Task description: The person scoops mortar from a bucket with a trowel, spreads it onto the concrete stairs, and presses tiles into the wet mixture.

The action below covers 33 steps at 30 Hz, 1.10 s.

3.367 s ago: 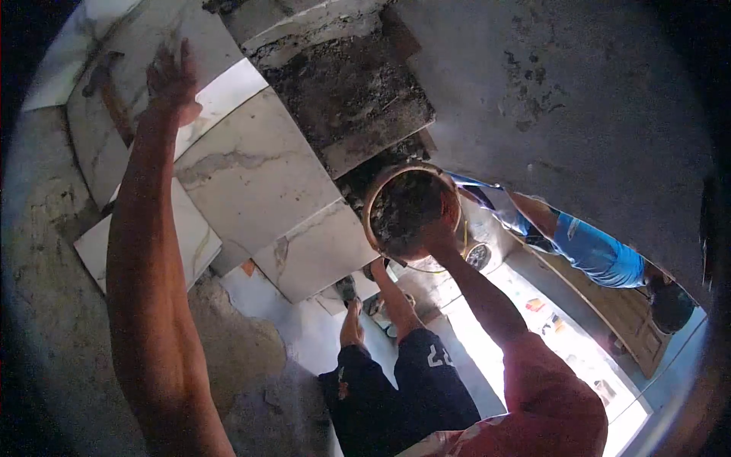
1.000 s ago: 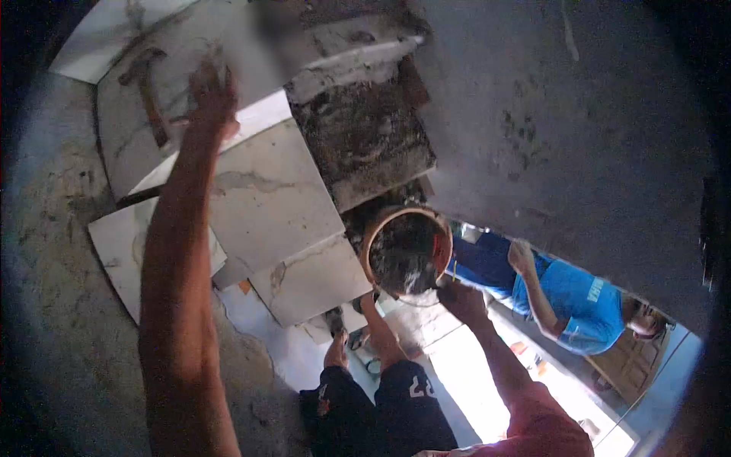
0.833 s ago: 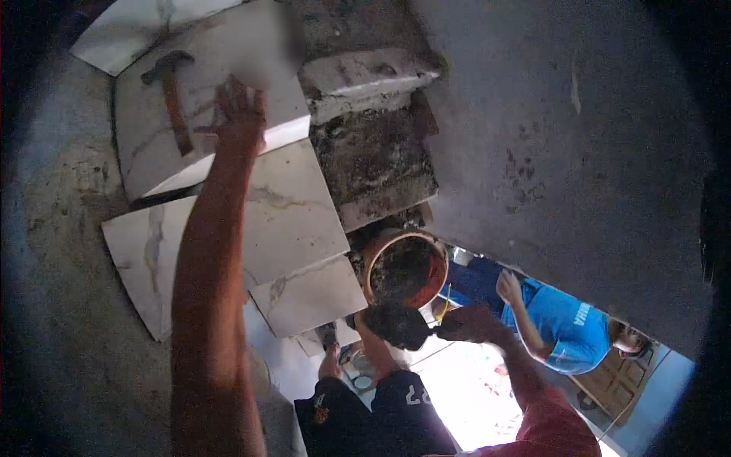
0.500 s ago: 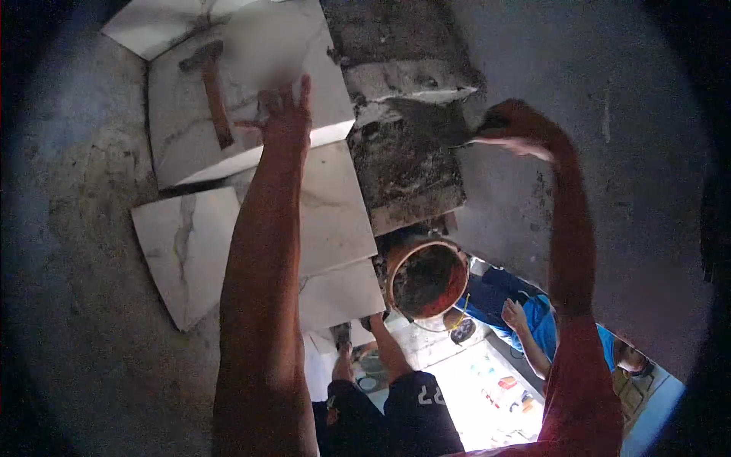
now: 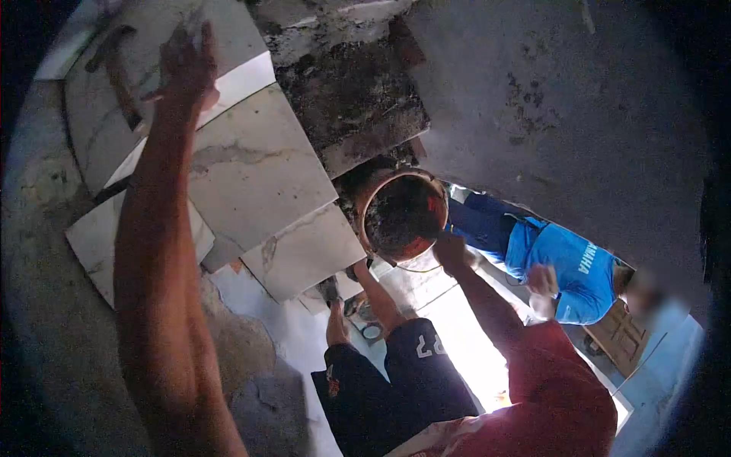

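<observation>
My left hand (image 5: 186, 65) is stretched out with fingers spread over a marble-patterned tile (image 5: 236, 38) on a stair step. Beside it a hammer (image 5: 119, 84) with a wooden handle lies on the same tile. My right hand (image 5: 453, 255) is closed at the near right rim of a bucket (image 5: 369, 206) of dark mortar (image 5: 403, 217). Half a second ago a thin trowel-like blade stuck out of that hand; now the blade is hidden. A bare step (image 5: 350, 95) covered in dark, rough mortar lies to the right of the tiles.
More marble-patterned tiles (image 5: 255, 164) cover the lower steps, and a loose tile piece (image 5: 99, 244) leans at the left. A grey wall (image 5: 563, 99) rises on the right. Below, a person in a blue shirt (image 5: 563, 259) is beyond the bucket. My legs (image 5: 373, 293) stand near the bottom tile.
My right hand has moved down from the mortar-covered step to the bucket. My left hand stays over the tile. The view has shifted, so the stairs appear farther up and left.
</observation>
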### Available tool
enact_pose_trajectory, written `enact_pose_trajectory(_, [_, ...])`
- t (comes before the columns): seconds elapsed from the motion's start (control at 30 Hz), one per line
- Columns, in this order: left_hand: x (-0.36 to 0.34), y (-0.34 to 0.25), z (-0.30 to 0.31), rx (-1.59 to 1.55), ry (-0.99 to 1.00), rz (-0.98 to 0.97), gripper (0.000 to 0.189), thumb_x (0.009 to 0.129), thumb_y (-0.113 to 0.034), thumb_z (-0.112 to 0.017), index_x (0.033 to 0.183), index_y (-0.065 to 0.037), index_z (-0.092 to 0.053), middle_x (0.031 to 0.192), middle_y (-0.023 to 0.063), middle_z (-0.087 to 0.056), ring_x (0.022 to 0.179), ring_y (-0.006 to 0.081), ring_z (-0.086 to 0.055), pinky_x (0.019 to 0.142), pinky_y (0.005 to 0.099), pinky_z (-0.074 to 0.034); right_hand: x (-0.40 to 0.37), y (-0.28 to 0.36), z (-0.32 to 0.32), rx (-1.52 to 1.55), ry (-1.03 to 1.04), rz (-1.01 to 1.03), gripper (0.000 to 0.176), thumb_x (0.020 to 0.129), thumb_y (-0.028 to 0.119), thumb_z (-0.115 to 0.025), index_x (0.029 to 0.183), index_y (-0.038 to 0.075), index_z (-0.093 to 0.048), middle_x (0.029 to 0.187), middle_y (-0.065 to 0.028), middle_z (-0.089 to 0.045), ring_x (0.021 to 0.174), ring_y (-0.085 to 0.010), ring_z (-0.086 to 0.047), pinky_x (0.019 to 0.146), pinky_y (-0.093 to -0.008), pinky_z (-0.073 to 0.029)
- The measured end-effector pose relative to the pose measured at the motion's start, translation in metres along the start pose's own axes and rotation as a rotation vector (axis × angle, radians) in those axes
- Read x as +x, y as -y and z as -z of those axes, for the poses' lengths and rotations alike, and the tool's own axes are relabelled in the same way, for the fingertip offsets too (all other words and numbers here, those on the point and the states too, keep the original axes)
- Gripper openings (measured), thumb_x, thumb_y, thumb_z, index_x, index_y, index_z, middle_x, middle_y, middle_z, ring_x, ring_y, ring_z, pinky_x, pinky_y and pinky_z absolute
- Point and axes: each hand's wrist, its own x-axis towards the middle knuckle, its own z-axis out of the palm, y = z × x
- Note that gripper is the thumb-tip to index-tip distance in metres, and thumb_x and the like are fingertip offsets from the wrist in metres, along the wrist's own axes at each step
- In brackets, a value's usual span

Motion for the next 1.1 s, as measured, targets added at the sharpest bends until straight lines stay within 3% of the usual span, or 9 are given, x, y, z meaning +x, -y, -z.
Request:
enact_pose_trajectory(0.03, [0.002,0.006,-0.009,-0.03,-0.239,-0.116,0.092,0.07,-0.012,-0.058,0.132,-0.017,0.009,0.135,0.0236,0.005,0.121,0.0462,-0.01,0.091,0.063,-0.018,0.004,0.015,-0.002,0.05,-0.011,0.055,0.016,0.076,0.018,-0.043,0.073,0.006,-0.053,0.071,-0.0113,-0.058,0.073,-0.0289,-0.056,0.067,-0.0458,-0.041])
enact_pose_trajectory(0.1, [0.007,0.004,0.016,0.046,0.016,-0.098,0.092,0.069,-0.01,-0.058,0.132,-0.014,0.008,0.134,0.0264,0.003,0.122,0.0455,-0.008,0.095,0.0587,-0.013,-0.006,0.068,0.055,0.453,-0.254,-0.133,0.019,0.073,0.019,-0.048,0.08,0.003,-0.056,0.073,-0.0162,-0.058,0.069,-0.03,-0.058,0.06,-0.0438,-0.044])
enact_pose_trajectory(0.17, [0.003,-0.013,0.041,0.107,0.336,0.061,0.093,0.068,-0.012,-0.06,0.132,-0.009,0.008,0.132,0.0307,-0.002,0.122,0.0453,-0.01,0.096,0.0566,-0.01,0.0,0.052,0.032,0.438,-0.105,-0.041,0.02,0.073,0.02,-0.048,0.08,0.003,-0.056,0.074,-0.0166,-0.058,0.07,-0.031,-0.058,0.06,-0.0438,-0.045])
enact_pose_trajectory(0.3, [0.011,-0.023,0.052,0.455,0.383,-0.017,0.096,0.067,-0.016,-0.061,0.132,-0.01,0.009,0.133,0.0299,-0.002,0.123,0.0442,-0.007,0.096,0.0565,-0.009,-0.007,0.056,0.03,0.266,-0.085,0.123,0.024,0.073,0.024,-0.05,0.085,0.004,-0.056,0.076,-0.0195,-0.058,0.073,-0.0337,-0.057,0.061,-0.0446,-0.045])
enact_pose_trajectory(0.43, [0.017,-0.021,0.051,0.416,0.499,0.044,0.097,0.068,-0.019,-0.06,0.131,-0.011,0.013,0.133,0.0293,0.002,0.124,0.0433,-0.001,0.097,0.0561,-0.007,0.0,0.052,0.041,0.468,-0.134,-0.045,0.026,0.076,0.031,-0.048,0.078,0.008,-0.058,0.07,-0.0181,-0.058,0.067,-0.0319,-0.059,0.059,-0.0439,-0.046])
enact_pose_trajectory(0.5, [0.007,-0.023,0.046,0.392,0.532,0.051,0.097,0.069,-0.019,-0.06,0.131,-0.011,0.014,0.133,0.0293,0.003,0.124,0.0431,0.001,0.097,0.0557,-0.006,0.001,0.024,0.007,0.406,0.125,-0.03,0.034,0.075,0.04,-0.049,0.085,0.009,-0.059,0.08,-0.0174,-0.059,0.075,-0.034,-0.057,0.063,-0.0442,-0.045])
enact_pose_trajectory(0.83, [0.012,-0.018,0.036,0.431,0.513,0.085,0.09,0.072,-0.017,-0.055,0.131,-0.016,0.013,0.135,0.0245,0.009,0.122,0.0464,0.004,0.098,0.0558,-0.005,-0.034,0.013,0.072,0.466,-0.192,-0.071,0.025,0.076,0.038,-0.052,0.078,0.016,-0.064,0.062,-0.0095,-0.059,0.058,-0.0301,-0.058,0.051,-0.0401,-0.046])
enact_pose_trajectory(0.97, [0.007,-0.023,0.043,0.172,0.41,0.132,0.092,0.07,-0.013,-0.057,0.132,-0.018,0.011,0.135,0.0232,0.006,0.122,0.0469,0.001,0.095,0.0605,-0.011,-0.037,0.016,0.107,0.258,-0.192,0.133,0.024,0.075,0.036,-0.055,0.079,0.014,-0.064,0.065,-0.0083,-0.06,0.059,-0.0285,-0.059,0.051,-0.0381,-0.046])
enact_pose_trajectory(1.1, [0.0,-0.023,0.035,-0.045,0.321,0.162,0.092,0.069,-0.01,-0.058,0.132,-0.02,0.009,0.136,0.0221,0.004,0.122,0.0458,-0.003,0.089,0.067,-0.013,-0.058,0.029,0.214,0.388,0.121,0.163,0.032,0.073,0.04,-0.056,0.081,0.01,-0.062,0.07,-0.0095,-0.061,0.064,-0.0242,-0.06,0.059,-0.036,-0.046])
